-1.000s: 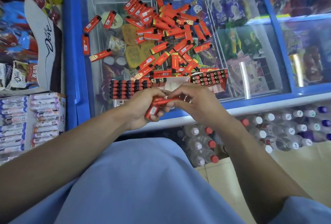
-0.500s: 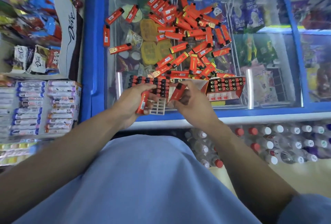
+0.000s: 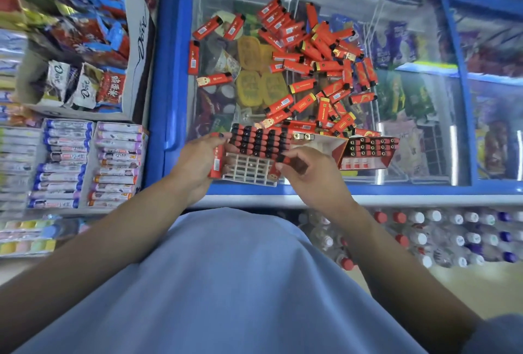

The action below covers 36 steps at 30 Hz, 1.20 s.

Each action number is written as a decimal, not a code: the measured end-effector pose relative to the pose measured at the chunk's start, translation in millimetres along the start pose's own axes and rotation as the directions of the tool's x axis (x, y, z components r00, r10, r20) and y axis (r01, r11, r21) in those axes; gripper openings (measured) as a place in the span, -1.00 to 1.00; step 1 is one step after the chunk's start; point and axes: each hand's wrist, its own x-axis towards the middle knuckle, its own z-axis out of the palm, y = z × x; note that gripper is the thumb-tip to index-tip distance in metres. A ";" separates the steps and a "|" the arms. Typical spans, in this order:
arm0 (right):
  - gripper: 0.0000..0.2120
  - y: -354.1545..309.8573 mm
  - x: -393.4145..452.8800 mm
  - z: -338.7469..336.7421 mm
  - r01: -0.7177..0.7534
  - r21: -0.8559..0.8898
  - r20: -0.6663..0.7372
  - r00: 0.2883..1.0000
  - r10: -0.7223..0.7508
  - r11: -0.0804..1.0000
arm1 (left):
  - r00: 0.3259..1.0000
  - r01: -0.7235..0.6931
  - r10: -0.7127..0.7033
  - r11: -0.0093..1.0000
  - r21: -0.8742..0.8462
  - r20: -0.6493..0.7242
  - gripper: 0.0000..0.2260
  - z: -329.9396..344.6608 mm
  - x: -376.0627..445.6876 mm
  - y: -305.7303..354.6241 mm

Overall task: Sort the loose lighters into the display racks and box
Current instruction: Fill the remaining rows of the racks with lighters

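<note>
Our left hand (image 3: 195, 164) curls around one glossy red lighter (image 3: 216, 162) beside the white grid rack (image 3: 249, 171). Our right hand (image 3: 314, 178) pinches another lighter (image 3: 278, 165) at its half-filled slots, loose lighters (image 3: 311, 64) heaped on the glass lid (image 3: 410, 127).

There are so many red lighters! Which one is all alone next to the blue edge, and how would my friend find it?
Start at the blue-framed glass freezer lid with the big heap of red plastic lighters. Look along its left blue frame, well away from the heap. The lone red lighter lies there pointing straight up and down, its black cap at the top, beside the frame, touching no other lighter.
</note>
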 end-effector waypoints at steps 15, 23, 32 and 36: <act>-0.86 -21.5 20.7 86.6 0.218 -0.427 -0.121 0.948 -0.294 0.878 | 0.997 0.012 -0.009 0.999 -0.041 0.075 -0.58 -46.5 4.8 7.1; -0.86 -28.4 18.9 94.5 0.212 -0.420 -0.258 0.904 -0.340 0.882 | 0.982 -0.056 0.035 0.992 0.111 0.185 -0.76 -61.9 -0.4 7.3; -0.90 -39.6 9.1 82.5 0.080 -0.271 -0.289 0.944 -0.160 0.959 | 0.948 -0.140 0.062 0.962 0.233 0.314 -0.85 -59.8 -7.7 -2.2; -0.70 -55.0 -0.6 67.2 0.064 0.132 -0.047 0.997 -0.058 0.989 | 0.908 -0.211 0.043 0.907 0.366 0.416 -0.84 -54.9 -9.9 -4.1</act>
